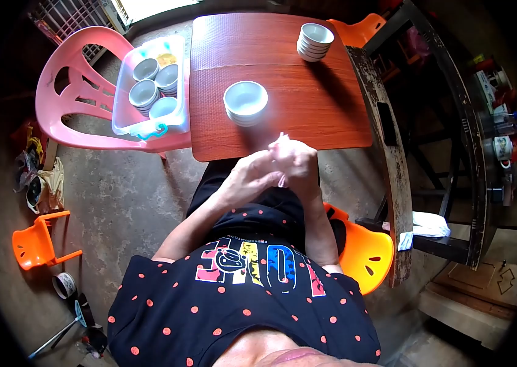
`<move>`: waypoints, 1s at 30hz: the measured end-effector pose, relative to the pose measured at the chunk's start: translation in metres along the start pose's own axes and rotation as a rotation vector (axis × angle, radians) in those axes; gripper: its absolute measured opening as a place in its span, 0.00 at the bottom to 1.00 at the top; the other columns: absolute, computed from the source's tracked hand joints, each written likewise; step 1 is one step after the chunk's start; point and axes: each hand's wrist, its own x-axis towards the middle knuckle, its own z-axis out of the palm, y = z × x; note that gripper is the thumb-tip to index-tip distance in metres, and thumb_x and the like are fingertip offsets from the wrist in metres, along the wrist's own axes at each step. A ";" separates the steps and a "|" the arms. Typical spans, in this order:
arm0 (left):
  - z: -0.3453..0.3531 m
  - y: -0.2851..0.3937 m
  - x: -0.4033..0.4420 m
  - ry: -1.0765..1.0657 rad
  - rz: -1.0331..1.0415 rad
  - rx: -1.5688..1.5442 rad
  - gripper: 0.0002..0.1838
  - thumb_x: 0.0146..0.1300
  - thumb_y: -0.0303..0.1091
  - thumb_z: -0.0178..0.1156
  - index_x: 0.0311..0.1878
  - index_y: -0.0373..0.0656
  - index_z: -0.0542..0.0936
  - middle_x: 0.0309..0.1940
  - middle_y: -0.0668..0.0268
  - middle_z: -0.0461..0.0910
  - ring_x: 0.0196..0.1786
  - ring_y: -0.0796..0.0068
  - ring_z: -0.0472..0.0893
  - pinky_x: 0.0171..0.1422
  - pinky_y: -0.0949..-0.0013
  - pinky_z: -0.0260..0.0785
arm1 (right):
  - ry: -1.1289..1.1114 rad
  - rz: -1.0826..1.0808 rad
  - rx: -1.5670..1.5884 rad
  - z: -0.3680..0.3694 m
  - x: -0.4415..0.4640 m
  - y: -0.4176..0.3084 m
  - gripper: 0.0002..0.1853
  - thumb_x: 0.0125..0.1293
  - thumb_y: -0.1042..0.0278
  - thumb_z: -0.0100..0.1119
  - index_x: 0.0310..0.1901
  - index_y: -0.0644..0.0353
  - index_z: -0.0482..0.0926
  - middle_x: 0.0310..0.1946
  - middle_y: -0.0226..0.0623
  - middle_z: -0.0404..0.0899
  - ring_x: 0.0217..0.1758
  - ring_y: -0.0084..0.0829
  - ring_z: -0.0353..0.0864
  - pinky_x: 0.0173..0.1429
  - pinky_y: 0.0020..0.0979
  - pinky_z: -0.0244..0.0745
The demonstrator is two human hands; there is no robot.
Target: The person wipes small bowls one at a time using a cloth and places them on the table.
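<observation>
My left hand (251, 178) and my right hand (296, 164) meet in front of my chest, just off the near edge of the reddish-brown table (295, 131). Their fingers are folded together around a small pale, crumpled thing (282, 139) too small to name. Beyond them on the table stands a short stack of white bowls (245, 103). A taller stack of white bowls (315, 42) is near the far right corner. Several stacked bowls (144, 94) sit in a clear plastic box (120, 116) left of the table.
The box rests on a pink chair (52, 92). An orange stool (37, 244) stands on the floor at left, and a yellow-orange chair (368, 260) is beside me at right. A worn wooden frame (396, 183) runs along the table's right side.
</observation>
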 end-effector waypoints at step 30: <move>-0.021 -0.025 0.003 0.004 -0.118 -1.192 0.24 0.64 0.33 0.57 0.61 0.33 0.67 0.54 0.57 0.74 0.58 0.68 0.74 0.65 0.62 0.64 | -0.252 0.494 0.452 -0.028 0.050 -0.024 0.14 0.67 0.67 0.45 0.43 0.64 0.80 0.43 0.46 0.78 0.46 0.42 0.79 0.52 0.40 0.74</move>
